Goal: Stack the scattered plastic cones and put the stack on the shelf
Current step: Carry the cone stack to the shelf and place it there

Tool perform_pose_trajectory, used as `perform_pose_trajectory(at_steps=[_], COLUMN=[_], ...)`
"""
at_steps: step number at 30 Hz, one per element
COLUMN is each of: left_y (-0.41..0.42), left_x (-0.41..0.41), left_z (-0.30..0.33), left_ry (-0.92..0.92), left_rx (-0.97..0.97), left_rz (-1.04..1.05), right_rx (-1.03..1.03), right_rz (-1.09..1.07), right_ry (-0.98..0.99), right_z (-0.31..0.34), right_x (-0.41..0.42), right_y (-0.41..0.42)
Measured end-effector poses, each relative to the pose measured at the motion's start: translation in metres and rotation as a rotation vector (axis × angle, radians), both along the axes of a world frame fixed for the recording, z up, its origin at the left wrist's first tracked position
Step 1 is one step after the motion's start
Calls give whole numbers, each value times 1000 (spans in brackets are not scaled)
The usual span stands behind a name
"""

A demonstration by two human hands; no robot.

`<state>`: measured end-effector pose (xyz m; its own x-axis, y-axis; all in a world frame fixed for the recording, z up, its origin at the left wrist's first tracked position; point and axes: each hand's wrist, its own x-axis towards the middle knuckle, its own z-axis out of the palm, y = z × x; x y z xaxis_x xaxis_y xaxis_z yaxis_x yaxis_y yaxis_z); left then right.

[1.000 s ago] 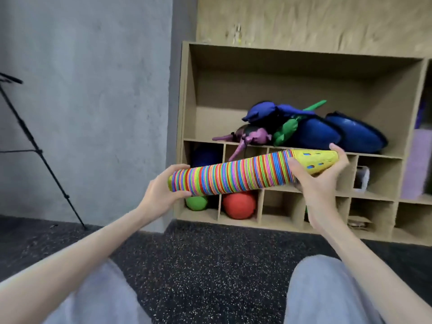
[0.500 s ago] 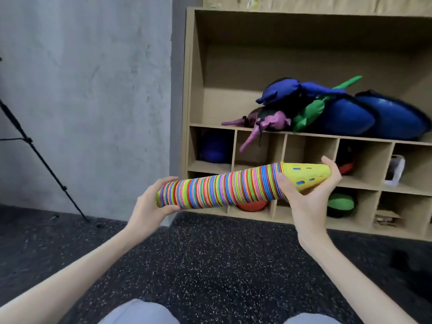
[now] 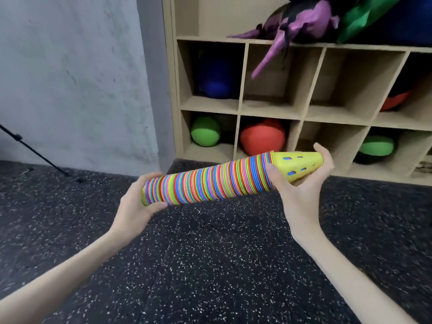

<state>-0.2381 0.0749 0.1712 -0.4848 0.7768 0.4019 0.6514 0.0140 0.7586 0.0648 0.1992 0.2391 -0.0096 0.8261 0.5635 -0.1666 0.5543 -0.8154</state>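
A long stack of many-coloured plastic cones (image 3: pixel 210 181) lies sideways in the air in front of me, its yellow tip pointing right and slightly up. My left hand (image 3: pixel 135 202) grips the wide base end. My right hand (image 3: pixel 301 183) cups the yellow tip end from below, thumb on the near side. The wooden shelf (image 3: pixel 271 111) with its square cubbies stands just beyond the stack, its lowest row level with the tip.
Cubbies hold a blue ball (image 3: pixel 217 76), a green ball (image 3: pixel 205 132), a red ball (image 3: pixel 263 136) and another green ball (image 3: pixel 376 146). Purple and green cloth items (image 3: pixel 301 24) hang over the upper ledge. A tripod leg (image 3: pixel 32 153) stands left on the speckled black floor (image 3: pixel 210 265).
The view has closed in on the shelf and tilted down; the lower cubbies now fill the top of the frame. The stack stays in both hands, now lower against the shelf.
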Motion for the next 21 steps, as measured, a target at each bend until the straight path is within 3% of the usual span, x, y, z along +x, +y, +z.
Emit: perform_pose_trajectory(at_steps=[5, 11, 16, 21], left_y=[56, 56, 37, 25], left_x=[-7, -1, -5, -8], left_z=[-9, 35, 137, 294], left_ry=[-46, -175, -225, -244], left_rx=[-49, -249, -404, -448], left_rz=[-7, 19, 43, 70], right_rx=[-106, -296, -319, -324], right_rz=[-12, -18, -6, 58], right_ry=[-27, -99, -209, -252], right_z=[-19, 24, 136, 314], right_x=[-16, -18, -31, -51], right_y=[63, 75, 71, 71])
